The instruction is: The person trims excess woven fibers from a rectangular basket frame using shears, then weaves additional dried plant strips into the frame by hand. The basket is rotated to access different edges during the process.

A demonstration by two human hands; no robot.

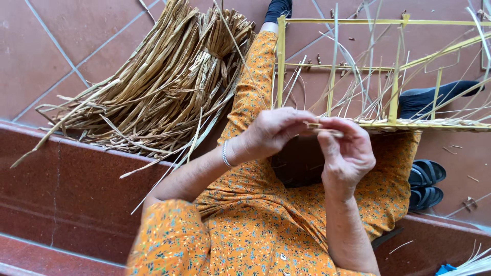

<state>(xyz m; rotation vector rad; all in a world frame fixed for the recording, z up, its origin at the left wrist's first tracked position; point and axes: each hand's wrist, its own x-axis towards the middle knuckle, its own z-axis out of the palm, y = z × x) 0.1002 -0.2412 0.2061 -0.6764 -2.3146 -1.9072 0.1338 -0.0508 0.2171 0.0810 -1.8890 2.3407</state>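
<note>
Tiles of reddish-brown floor [76,30] fill the far part of the scene, edged near the person by a dark red step [66,194]. On the left lies a large bundle of dried straw [163,87], its strands fanning from a tied waist, long axis running from near-left to far-right. On the right stands a yellow bamboo frame [337,23] of thin upright and crosswise sticks, with loose strands rising through it and a woven band [434,124] along its near edge, running left to right. An orange flowered garment covers the lap and sleeves. A pair of black sandals [427,185] sits at the near right, just beside the knee.

In the middle, the left hand [273,132], with a silver bracelet [225,154] on its wrist, and the right hand [348,153] meet fingertip to fingertip. Both pinch a thin straw strand [321,128] between thumb and fingers; the strand lies roughly level, pointing left to right, at the left end of the woven band. No packages or labels show legibly.
</note>
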